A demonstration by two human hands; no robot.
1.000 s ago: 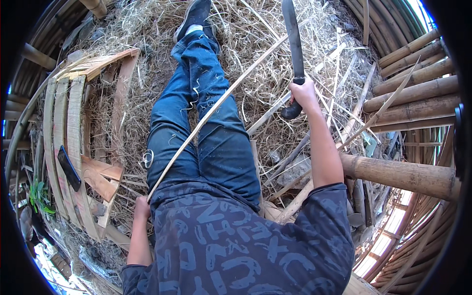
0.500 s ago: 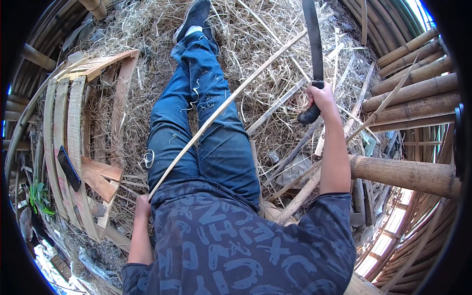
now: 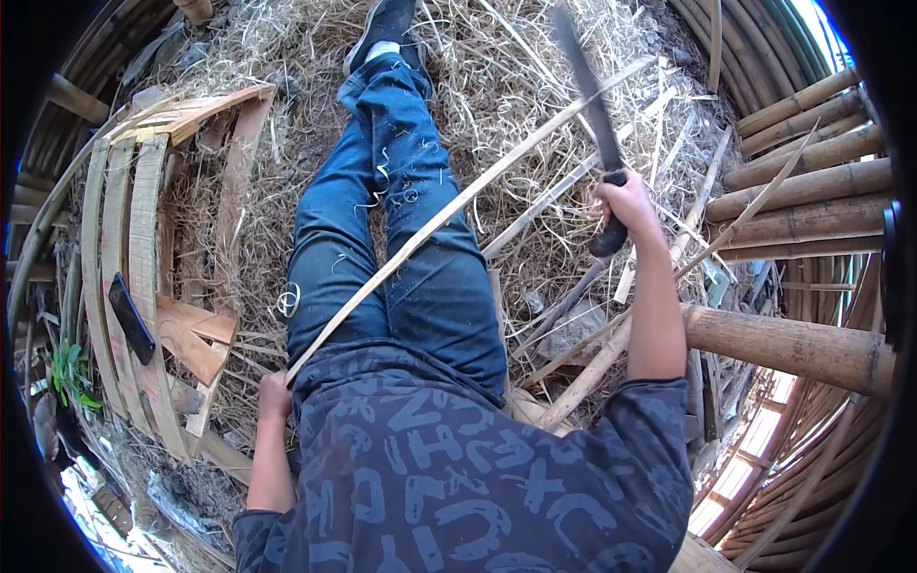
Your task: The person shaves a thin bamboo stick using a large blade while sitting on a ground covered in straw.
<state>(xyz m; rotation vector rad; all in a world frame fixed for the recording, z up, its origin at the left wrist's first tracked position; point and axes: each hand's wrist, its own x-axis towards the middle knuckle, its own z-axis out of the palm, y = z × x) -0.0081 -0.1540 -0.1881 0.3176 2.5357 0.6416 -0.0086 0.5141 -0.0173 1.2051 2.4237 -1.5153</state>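
Had left hand (image 3: pixel 274 393) beside the left hip, lower left of centre, closed round the near end of a long, thin, pale wooden-looking strip (image 3: pixel 468 194); could not tell exact finger placement. Ran the strip diagonally over the thighs of blue denim jeans (image 3: pixel 334 248), out to upper right above pale, curly plant shavings (image 3: pixel 258 48). Probably laid it so for support from the outstretched legs, with the grip at the hip as anchor. Had right hand (image 3: pixel 628 203), right of centre, clamped on the black, curved-ended handle (image 3: pixel 608 239) of a long machete with dark metal blade (image 3: pixel 586 86). Pointed the blade toward top of frame, right of the legs, presumably for clearance from body. Crossed blade over strip in view; could not tell contact from mere overlap. Had black, rectangular phone (image 3: pixel 132 320) lying on a pale, slatted wooden frame (image 3: pixel 145 229) at left, perhaps for a place off the shavings. Also noted thick, tan bamboo pole (image 3: pixel 793 349) at right, just beside the right forearm.
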